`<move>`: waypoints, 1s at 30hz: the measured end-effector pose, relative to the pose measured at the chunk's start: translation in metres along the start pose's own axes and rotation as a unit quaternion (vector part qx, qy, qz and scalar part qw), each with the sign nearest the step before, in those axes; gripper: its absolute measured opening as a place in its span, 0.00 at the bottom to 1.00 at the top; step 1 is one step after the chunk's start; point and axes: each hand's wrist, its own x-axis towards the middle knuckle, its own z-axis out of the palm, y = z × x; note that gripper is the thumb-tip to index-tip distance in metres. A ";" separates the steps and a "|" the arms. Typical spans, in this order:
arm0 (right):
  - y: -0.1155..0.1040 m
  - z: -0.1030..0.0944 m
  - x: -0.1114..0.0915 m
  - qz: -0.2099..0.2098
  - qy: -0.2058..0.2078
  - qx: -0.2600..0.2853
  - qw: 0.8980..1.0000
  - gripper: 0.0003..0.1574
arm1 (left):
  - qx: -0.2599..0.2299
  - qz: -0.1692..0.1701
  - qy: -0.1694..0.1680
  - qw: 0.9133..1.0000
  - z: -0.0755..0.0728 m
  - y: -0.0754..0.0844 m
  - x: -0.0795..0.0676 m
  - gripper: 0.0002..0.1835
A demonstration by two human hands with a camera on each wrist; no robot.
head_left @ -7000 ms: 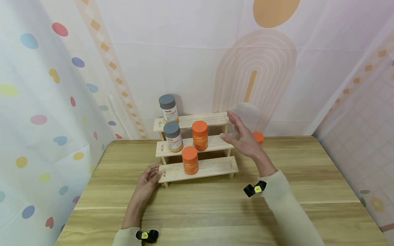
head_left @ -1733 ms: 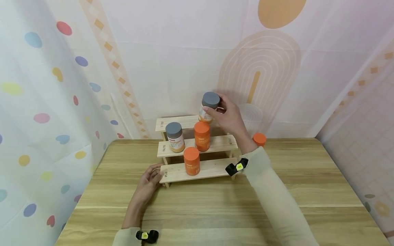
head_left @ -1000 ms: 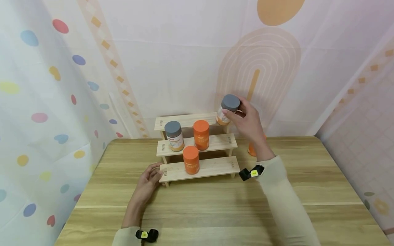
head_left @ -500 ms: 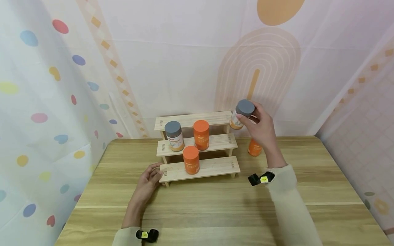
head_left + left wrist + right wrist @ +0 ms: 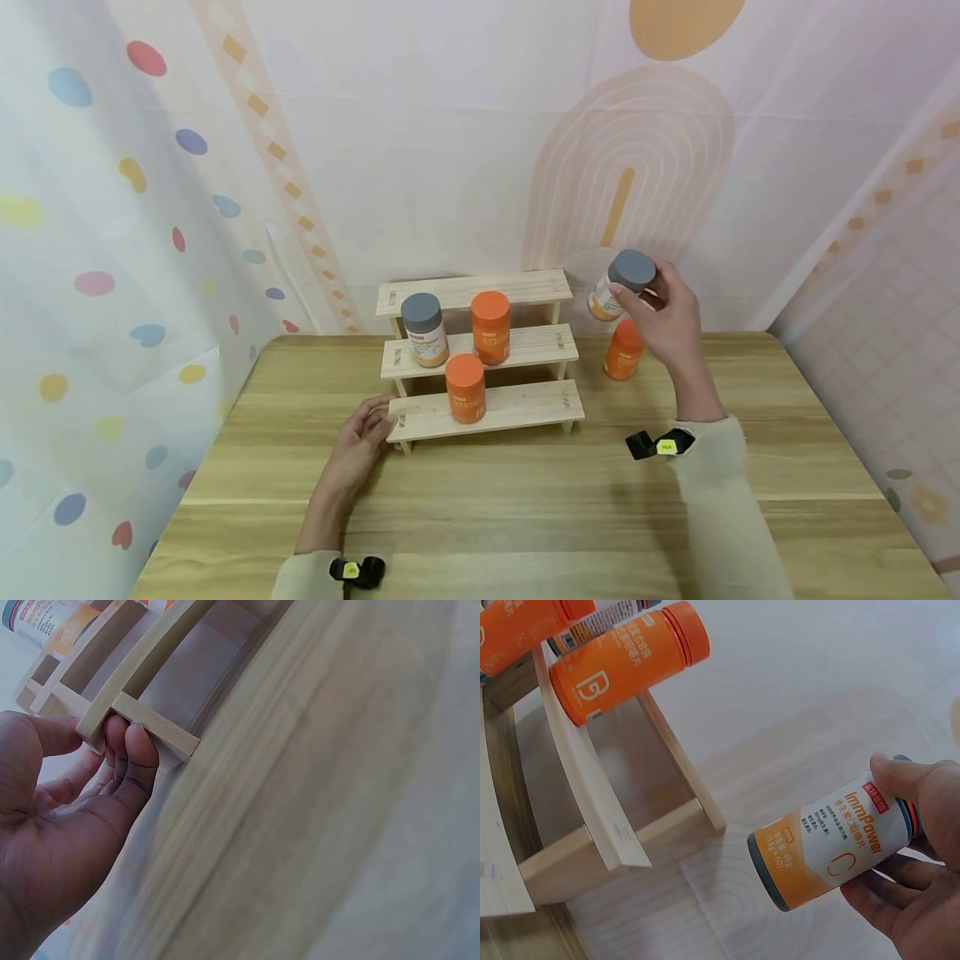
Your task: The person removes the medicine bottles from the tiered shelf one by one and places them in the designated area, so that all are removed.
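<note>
My right hand (image 5: 667,317) grips a grey-lidded supplement bottle (image 5: 829,836) near its cap. The bottle is tilted in the air, right of the top step, and its ImmPower label shows in the right wrist view. With thumb and fingers, my left hand (image 5: 358,446) pinches the left end of the bottom step of a three-step wooden shelf (image 5: 525,408). In the left wrist view that hand's fingertips (image 5: 141,742) lie under the board's end. Another grey-lidded bottle (image 5: 426,333) and an orange bottle (image 5: 491,329) stand on the middle step; an orange bottle (image 5: 466,390) stands on the bottom one.
A further orange bottle (image 5: 623,352) stands on the wooden table (image 5: 495,508), right of the shelf and below my right hand. A patterned curtain (image 5: 450,167) hangs close behind the shelf, with more cloth at both sides.
The grey-lidded bottle, first at the top step's left end, has been taken up by my right hand and carried right, past the shelf's end. My left hand stays on the bottom step.
</note>
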 end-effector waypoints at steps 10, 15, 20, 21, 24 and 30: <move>0.013 -0.026 -0.003 0.017 0.039 -0.018 0.999 0.37 | 0.002 0.003 -0.001 1.000 0.000 0.001 0.002 0.23; 0.020 -0.037 -0.005 0.036 0.046 -0.027 0.998 0.37 | -0.002 0.003 -0.001 1.000 0.000 0.001 0.001 0.23; 0.028 -0.048 -0.007 0.049 0.057 -0.033 0.997 0.36 | 0.001 0.006 0.003 1.000 0.000 0.001 0.001 0.22; 0.030 -0.050 -0.007 0.052 0.057 -0.036 0.996 0.37 | 0.003 0.007 0.003 1.000 0.000 0.001 0.002 0.22; 0.034 -0.054 -0.009 0.059 0.055 -0.037 0.996 0.37 | 0.003 0.007 0.005 1.000 0.000 0.001 0.002 0.22; 0.046 -0.059 -0.013 0.065 0.038 -0.045 0.996 0.37 | -0.002 0.006 0.005 1.000 0.000 0.001 0.001 0.24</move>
